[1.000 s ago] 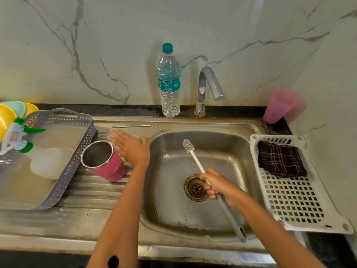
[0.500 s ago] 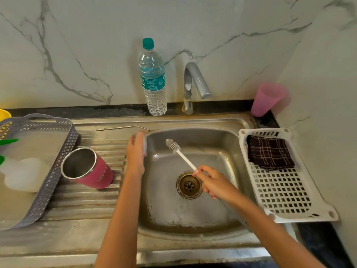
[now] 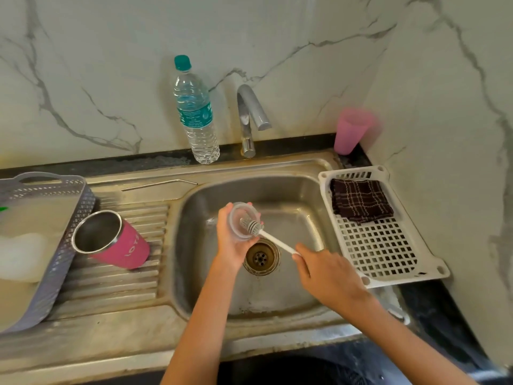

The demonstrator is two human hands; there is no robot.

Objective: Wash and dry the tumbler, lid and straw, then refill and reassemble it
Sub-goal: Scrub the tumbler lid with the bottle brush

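Note:
My left hand (image 3: 231,243) holds the clear round lid (image 3: 241,218) over the sink basin (image 3: 302,284), its inner face turned toward me. My right hand (image 3: 326,270) grips the white handle of a bottle brush (image 3: 256,228), whose bristle head presses against the lid. The pink steel tumbler (image 3: 116,240) lies tilted on the ribbed drainboard to the left, its mouth open toward the left. A thin metal straw (image 3: 158,184) lies on the sink's back ledge.
A capped water bottle (image 3: 195,112) stands left of the tap (image 3: 251,118). A pink plastic cup (image 3: 351,130) sits in the back right corner. The white rack (image 3: 388,251) holds a dark checked cloth (image 3: 361,200). A grey basket (image 3: 66,245) stands at the left.
My left hand picked the lid up from the drainboard's edge and brought it over the basin. My right hand moved the brush head onto the lid.

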